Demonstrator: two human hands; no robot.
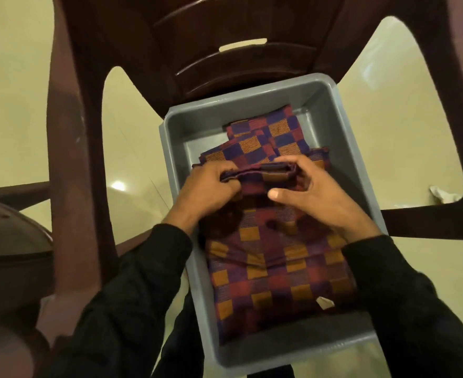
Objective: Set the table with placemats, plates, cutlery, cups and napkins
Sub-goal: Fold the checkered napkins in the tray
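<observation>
A grey plastic tub point(342, 148) sits on the seat of a dark brown plastic chair point(69, 137). Inside it lie folded checked cloths in purple, maroon and orange. One big cloth point(276, 271) fills the near half, and smaller folded cloths point(268, 137) lie at the far end. My left hand point(211, 189) and my right hand point(314, 192) both grip the folded far edge of the near cloth, fingers curled round the fold. A small pale tag shows near the cloth's front right corner.
The chair's armrests run left and right of the tub, its backrest point(241, 36) rises beyond it. Pale cream floor point(15, 91) shows all around. A rounded dark brown object point(9, 241) sits at the left edge. A crumpled white scrap point(442, 193) lies on the floor at right.
</observation>
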